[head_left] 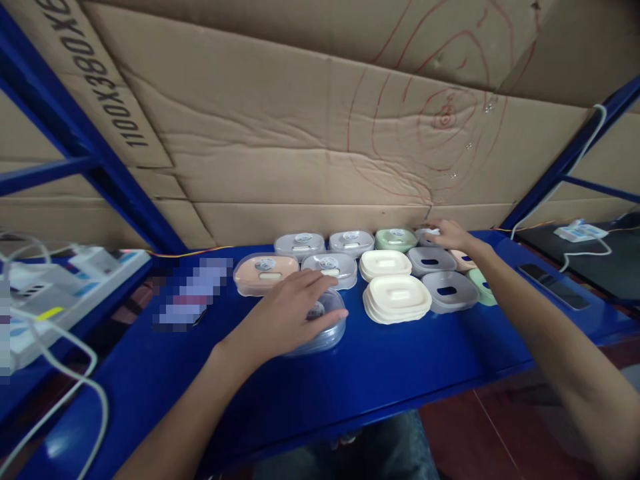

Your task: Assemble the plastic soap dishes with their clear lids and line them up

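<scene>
My left hand (293, 310) lies with its fingers spread over a stack of clear plastic lids (327, 337) that have round labels. At the back right, my right hand (450, 235) has its fingers closed at the rim of a small grey plastic tray (425, 236); the hand partly covers it. In front of that stand other grey trays with oval holes (431, 260), plus a peach tray (463, 259) and a green tray (480, 285) half behind my right forearm. Left of them are two stacks of cream plastic inserts (397, 298).
Clear-lidded boxes, peach (265, 273), grey (300, 245) and green (395, 239), stand toward the back of the blue table (350, 380). A blurred-out phone-like object (193, 293) lies left, a dark phone (554, 285) right. Power strips with white cables (95, 273) flank the left; cardboard (280, 133) rises behind.
</scene>
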Tool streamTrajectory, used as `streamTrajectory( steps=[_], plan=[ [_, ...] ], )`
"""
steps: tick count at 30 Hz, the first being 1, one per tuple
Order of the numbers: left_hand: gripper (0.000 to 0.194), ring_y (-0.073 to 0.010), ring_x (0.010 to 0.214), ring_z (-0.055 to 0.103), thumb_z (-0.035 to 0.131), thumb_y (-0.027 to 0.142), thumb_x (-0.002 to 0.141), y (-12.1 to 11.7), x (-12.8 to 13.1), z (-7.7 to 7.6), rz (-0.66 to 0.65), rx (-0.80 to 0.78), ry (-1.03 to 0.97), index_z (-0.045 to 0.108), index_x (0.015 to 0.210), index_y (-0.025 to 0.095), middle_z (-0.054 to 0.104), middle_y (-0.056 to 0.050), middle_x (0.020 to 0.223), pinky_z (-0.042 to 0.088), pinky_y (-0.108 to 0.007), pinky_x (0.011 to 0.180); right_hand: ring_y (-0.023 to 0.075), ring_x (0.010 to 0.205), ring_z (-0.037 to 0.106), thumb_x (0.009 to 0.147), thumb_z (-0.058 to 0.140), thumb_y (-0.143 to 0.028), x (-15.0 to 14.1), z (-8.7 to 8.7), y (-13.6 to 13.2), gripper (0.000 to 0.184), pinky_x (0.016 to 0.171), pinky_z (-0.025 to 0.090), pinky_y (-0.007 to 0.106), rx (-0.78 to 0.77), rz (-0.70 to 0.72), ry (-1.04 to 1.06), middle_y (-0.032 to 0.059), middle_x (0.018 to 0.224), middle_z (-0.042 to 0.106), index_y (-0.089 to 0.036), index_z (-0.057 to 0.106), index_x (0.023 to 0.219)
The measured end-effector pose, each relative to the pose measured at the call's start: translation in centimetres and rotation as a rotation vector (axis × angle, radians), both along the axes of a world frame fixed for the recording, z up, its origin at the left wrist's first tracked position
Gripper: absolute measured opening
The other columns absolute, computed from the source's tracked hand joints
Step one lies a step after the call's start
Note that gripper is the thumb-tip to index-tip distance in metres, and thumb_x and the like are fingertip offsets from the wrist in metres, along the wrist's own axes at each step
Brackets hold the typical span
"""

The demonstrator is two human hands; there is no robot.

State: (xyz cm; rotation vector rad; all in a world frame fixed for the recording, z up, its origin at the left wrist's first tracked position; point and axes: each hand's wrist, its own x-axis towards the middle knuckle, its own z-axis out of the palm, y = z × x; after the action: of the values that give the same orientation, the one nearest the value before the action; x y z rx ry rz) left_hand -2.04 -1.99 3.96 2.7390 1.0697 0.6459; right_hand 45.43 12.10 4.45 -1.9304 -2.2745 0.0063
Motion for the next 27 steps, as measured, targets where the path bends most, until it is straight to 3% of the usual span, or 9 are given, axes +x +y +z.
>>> streamTrajectory(
  steps=[5, 8, 12, 17, 27],
  plan=[
    [0.044, -0.0336, 0.127, 0.071, 0.064, 0.054, 0.107, -0.2, 0.0, 0.4, -0.001, -0.006, 0.002, 0.069, 0.134, 0.020, 0.076, -0.013, 0.133, 0.056, -0.052, 0.113, 0.0384, 0.148, 0.061, 0.093, 0.076, -0.057, -3.6, 0.0, 0.7, 0.082, 0.127, 0.048, 0.052, -0.048, 0.133, 0.018, 0.0127, 0.166, 0.059, -0.024, 0.054, 0.164],
    [0.042, -0.0331, 0.128, 0.070, 0.065, 0.052, 0.107, -0.1, 0.1, 0.5, 0.004, -0.020, -0.001, 0.069, 0.133, 0.019, 0.076, -0.013, 0.134, 0.056, -0.050, 0.113, 0.0399, 0.152, 0.057, 0.088, 0.081, -0.061, -5.3, -0.3, 1.7, 0.091, 0.129, 0.045, 0.053, -0.112, 0.161, -0.003, 0.0144, 0.166, 0.058, -0.024, 0.051, 0.166],
    [0.042, -0.0326, 0.127, 0.071, 0.065, 0.053, 0.107, 0.0, 0.1, 0.3, 0.000, -0.013, 0.002, 0.069, 0.133, 0.020, 0.076, -0.012, 0.134, 0.056, -0.049, 0.112, 0.0450, 0.151, 0.056, 0.082, 0.087, -0.057, -6.6, -0.4, 2.6, 0.094, 0.127, 0.046, 0.055, -0.145, 0.114, -0.028, 0.0206, 0.163, 0.059, -0.018, 0.055, 0.161],
    [0.043, -0.0337, 0.128, 0.071, 0.065, 0.053, 0.107, 0.0, 0.1, 0.2, -0.010, 0.002, -0.006, 0.069, 0.133, 0.020, 0.076, -0.013, 0.134, 0.056, -0.051, 0.112, 0.0438, 0.146, 0.059, 0.082, 0.083, -0.068, -8.2, -0.9, 2.6, 0.084, 0.121, 0.050, 0.055, -0.085, 0.009, 0.007, 0.0187, 0.155, 0.064, -0.024, 0.061, 0.150],
    [0.042, -0.0331, 0.127, 0.071, 0.064, 0.055, 0.107, -0.1, 0.1, 0.3, -0.003, -0.009, -0.015, 0.069, 0.132, 0.022, 0.076, -0.012, 0.133, 0.056, -0.048, 0.111, 0.0445, 0.133, 0.064, 0.075, 0.087, -0.065, -10.4, -1.9, 1.4, 0.083, 0.115, 0.052, 0.057, 0.060, -0.167, 0.084, 0.0229, 0.142, 0.065, -0.019, 0.064, 0.141]
  ],
)
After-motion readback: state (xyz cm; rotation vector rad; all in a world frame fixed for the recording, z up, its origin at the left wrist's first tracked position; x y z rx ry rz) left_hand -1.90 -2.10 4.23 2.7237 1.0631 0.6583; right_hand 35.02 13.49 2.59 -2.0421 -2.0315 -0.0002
